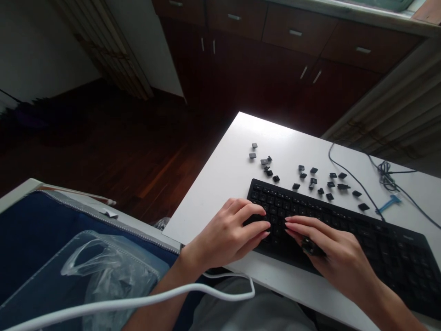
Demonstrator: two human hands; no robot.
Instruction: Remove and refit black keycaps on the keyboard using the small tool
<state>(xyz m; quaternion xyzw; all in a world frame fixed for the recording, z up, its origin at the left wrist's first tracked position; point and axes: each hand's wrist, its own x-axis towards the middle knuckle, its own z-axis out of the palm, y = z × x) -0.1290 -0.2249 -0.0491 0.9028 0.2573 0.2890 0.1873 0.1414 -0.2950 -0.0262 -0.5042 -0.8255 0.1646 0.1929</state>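
Left hand [234, 230]: fingers loosely spread over the left end of the keyboard [377, 243].
Keyboard: on the white table [215, 197], under both hands.
Loose keycaps [296, 186]: scattered behind it.
Right hand [332, 241]: fingers extended — dark object [312, 247] underneath, whether pinched I can't tell.
Blue tool [390, 202]: behind the keyboard.

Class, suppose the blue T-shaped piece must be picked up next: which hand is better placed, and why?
Probably the right hand: it is nearer the blue T-shaped piece beyond the keyboard; the left hand is at the keyboard's left end. A dark object apparently in the right hand might need setting down first.
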